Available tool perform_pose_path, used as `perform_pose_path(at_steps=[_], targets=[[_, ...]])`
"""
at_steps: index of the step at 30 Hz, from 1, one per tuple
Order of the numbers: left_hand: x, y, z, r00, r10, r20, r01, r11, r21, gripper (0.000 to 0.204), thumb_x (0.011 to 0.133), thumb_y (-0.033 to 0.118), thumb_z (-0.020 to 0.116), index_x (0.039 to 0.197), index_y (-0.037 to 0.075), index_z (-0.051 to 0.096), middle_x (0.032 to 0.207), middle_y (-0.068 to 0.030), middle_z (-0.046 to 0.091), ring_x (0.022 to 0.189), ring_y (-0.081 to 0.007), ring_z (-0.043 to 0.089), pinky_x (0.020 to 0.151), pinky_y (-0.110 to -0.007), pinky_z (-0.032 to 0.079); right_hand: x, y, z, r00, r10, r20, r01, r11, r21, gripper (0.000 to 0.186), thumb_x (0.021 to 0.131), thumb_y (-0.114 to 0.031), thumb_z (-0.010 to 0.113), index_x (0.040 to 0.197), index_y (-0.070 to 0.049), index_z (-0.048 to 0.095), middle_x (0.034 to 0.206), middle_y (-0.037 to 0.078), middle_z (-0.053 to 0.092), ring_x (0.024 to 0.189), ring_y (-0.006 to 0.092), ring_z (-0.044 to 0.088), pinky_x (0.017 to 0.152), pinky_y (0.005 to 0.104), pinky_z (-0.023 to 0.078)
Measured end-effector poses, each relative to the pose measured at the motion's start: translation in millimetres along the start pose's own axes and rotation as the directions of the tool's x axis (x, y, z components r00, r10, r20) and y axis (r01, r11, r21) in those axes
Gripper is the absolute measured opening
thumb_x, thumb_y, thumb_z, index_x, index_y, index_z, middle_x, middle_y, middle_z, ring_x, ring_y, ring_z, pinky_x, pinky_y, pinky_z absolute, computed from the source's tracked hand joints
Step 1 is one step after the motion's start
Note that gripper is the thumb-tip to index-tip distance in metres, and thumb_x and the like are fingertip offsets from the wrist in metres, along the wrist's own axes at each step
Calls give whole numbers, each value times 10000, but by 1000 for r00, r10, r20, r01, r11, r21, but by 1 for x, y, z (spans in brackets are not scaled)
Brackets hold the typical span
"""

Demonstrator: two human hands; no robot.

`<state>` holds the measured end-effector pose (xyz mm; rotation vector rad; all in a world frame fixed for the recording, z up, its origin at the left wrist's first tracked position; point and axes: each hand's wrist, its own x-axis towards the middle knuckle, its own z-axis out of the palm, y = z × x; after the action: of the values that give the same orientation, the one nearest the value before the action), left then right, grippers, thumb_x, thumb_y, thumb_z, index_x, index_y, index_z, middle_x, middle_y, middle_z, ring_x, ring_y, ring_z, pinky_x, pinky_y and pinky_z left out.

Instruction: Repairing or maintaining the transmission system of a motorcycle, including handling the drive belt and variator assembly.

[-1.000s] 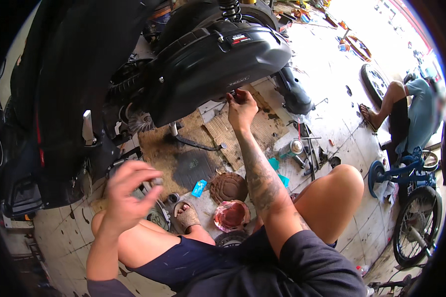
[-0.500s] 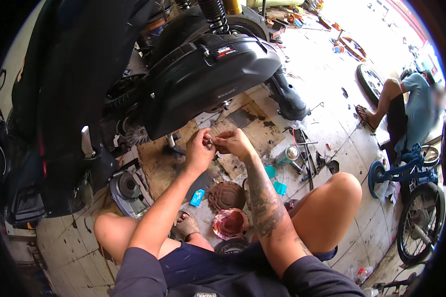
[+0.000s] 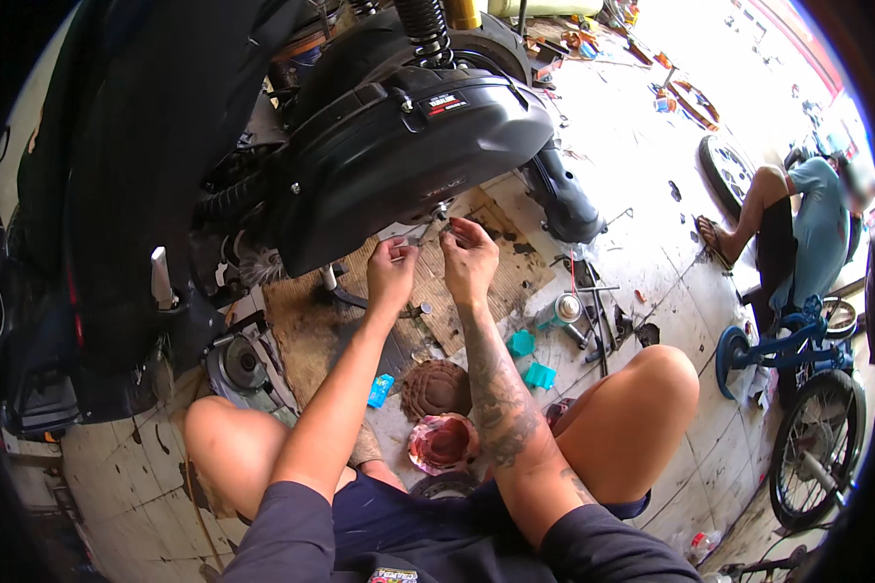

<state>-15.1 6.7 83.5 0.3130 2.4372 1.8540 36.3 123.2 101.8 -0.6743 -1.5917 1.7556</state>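
i sit low on a tiled floor [image 3: 685, 301], a scooter's black drive cover [image 3: 408, 160] at twelve o'clock ahead of me. my two hands, together at their fingertips half a second ago, are now parted. my right hand [image 3: 472, 260] has moved up to just below a metal bolt end [image 3: 441, 210], which pokes out under the cover at eleven o'clock from my fingertips. its fingers are curled and the thumb is close in; something small and dark may sit between them, but i cannot tell. my left hand [image 3: 392, 274] is near it, at nine o'clock, fingers bent toward the thumb; whether it holds anything is too small to see. as i judge it, the work has shifted from handling a small part between both hands to the bolt end itself.

stained cardboard [image 3: 506, 243] lies beneath. from my right hand, a spray can [image 3: 567, 309] stands at four o'clock, turquoise pieces [image 3: 521, 343] at five. a reddish bowl [image 3: 442, 443] is between my legs, at six.
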Motion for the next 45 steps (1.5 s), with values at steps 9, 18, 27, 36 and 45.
perform_pose_path(at_steps=[9, 18, 27, 36, 45], targets=[[28, -13, -16, 920, -354, 168, 370, 643, -670, 322, 1048, 321, 428, 1203, 80, 577, 1093, -66, 680, 903, -135, 652, 770, -267, 542, -4, -3, 17, 920, -366, -144, 337, 922, -191, 129, 838, -12, 704, 958, 12, 663, 836, 67, 663, 793, 140, 671, 686, 270, 538], [34, -13, 2, 921, -331, 204, 381, 661, -646, 361, 1036, 344, 451, 1193, 47, 584, 1094, -70, 670, 992, -166, 658, 843, -292, 538, 14, 18, 13, 979, 198, 42, -199, 894, 402, 344, 971, -276, 625, 909, 61, 607, 781, 138, 671, 675, 221, 685, 622, 348, 598], [43, -18, -4, 905, -323, 277, 426, 685, -591, 365, 1045, 355, 428, 1168, 60, 604, 1053, -65, 675, 925, -145, 649, 800, -268, 545, 14, 3, 1, 822, 262, 506, -53, 920, -389, 399, 928, -373, 633, 877, 20, 590, 700, 129, 622, 613, 263, 609, 603, 362, 478], [41, -19, -2, 916, -301, 267, 400, 751, -525, 377, 1060, 360, 361, 1172, 103, 615, 1071, -39, 675, 886, -128, 643, 743, -275, 547, 13, -12, 6, 752, 86, 654, 452, 655, -606, 286, 763, -274, 774, 708, -8, 684, 741, 175, 683, 775, 309, 690, 723, 396, 534], [48, -33, -8, 879, -357, 316, 472, 743, -475, 443, 1053, 432, 359, 1170, 96, 623, 1052, -39, 689, 884, -123, 649, 754, -266, 543, 25, -4, 2, 907, -23, 420, 320, 687, -652, 237, 824, -223, 744, 868, -4, 665, 767, 140, 697, 600, 227, 623, 596, 302, 504]])
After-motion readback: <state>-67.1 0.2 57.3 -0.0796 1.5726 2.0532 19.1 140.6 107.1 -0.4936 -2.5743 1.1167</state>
